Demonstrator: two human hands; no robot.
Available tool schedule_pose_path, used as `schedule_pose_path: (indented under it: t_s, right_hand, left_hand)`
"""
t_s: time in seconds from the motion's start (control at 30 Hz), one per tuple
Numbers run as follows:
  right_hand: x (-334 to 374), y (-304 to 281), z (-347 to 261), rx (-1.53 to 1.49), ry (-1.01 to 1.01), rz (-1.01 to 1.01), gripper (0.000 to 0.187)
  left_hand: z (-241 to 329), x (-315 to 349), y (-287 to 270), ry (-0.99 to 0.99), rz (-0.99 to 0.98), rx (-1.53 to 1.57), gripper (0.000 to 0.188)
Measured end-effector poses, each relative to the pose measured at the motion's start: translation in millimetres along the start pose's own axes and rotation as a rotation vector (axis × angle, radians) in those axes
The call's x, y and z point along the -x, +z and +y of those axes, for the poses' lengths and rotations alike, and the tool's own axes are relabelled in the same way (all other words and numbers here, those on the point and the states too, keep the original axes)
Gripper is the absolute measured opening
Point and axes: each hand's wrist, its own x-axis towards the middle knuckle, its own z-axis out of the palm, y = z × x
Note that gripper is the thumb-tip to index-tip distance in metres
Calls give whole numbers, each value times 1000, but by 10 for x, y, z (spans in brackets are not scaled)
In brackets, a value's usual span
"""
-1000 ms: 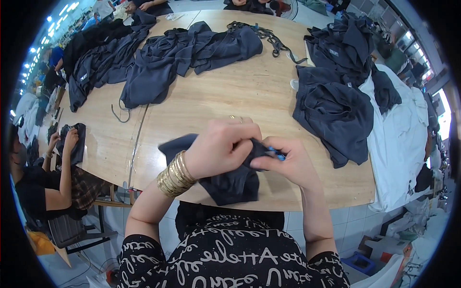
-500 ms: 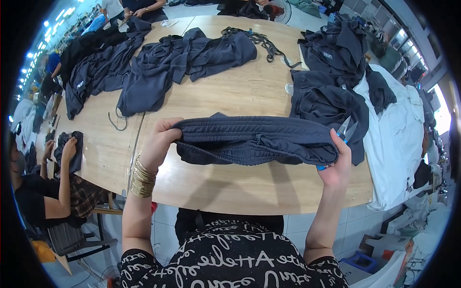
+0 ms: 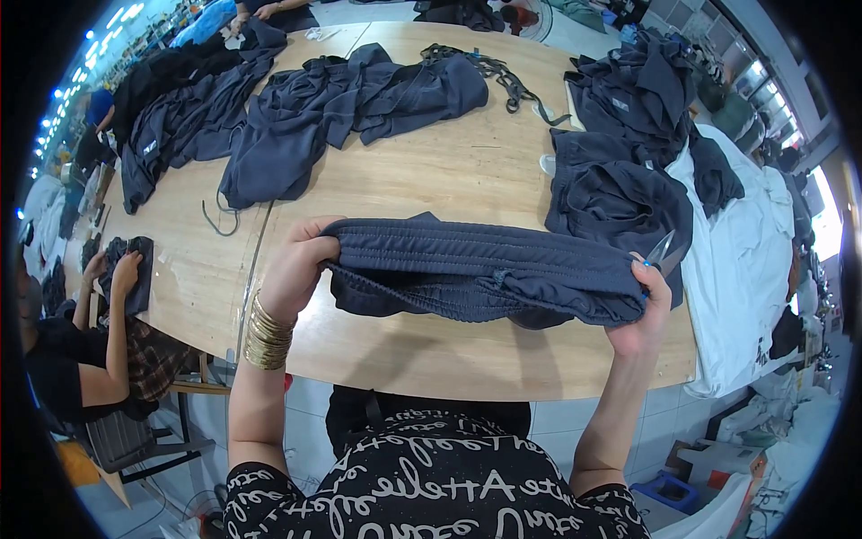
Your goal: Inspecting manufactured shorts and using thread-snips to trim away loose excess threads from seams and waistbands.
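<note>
Stretched between my two hands is the waistband of a dark navy elastic-waist garment [image 3: 476, 247], its gathered opening facing me above the table. My left hand [image 3: 303, 265], gold bangles at its wrist, is closed on the left end, thumb over the band. My right hand [image 3: 645, 310] grips the other end. Metal blades of small snips [image 3: 662, 248] stick out beyond my right fingers; their handle is mostly hidden by the hand and cloth. The garment's lower part hangs behind the band, largely out of sight.
Dark garments lie across the wooden table [image 3: 449, 175], including a crumpled one [image 3: 278, 135] at far left and a pile [image 3: 620, 193] at right. A tangle of dark straps [image 3: 512, 85] lies at the back. White cloth [image 3: 741, 269] drapes over the right edge. A co-worker [image 3: 90, 359] sits at left.
My right hand has moved slightly right and down, drawing the waistband a little wider and tilting it. The snips' blue handle shows less. My left hand stays nearly in place.
</note>
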Motion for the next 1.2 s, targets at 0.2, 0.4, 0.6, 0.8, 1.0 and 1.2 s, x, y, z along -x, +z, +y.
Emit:
schedule_pose_path:
  t_s: [0.2, 0.4, 0.6, 0.8, 1.0, 1.2]
  right_hand:
    - [0, 44, -7, -15, -17, -10, 10]
    - [-26, 196, 418, 62, 145, 77, 18]
    - [22, 199, 324, 83, 72, 47, 14]
    - [-6, 105, 282, 1446, -488, -80, 18]
    - [185, 336, 688, 1343, -740, -185, 21]
    - [454, 426, 1078, 1312, -716, -437, 28]
  left_hand:
    - [51, 32, 29, -84, -146, -74, 32]
    - [-588, -100, 528, 70, -682, -445, 65]
    - [-683, -62, 666, 56, -459, -396, 24]
    - [-386, 95, 638, -104, -268, -34, 29]
    - [-463, 192, 643, -12, -201, -172, 32]
    - [-627, 228, 768, -18, -197, -254, 36]
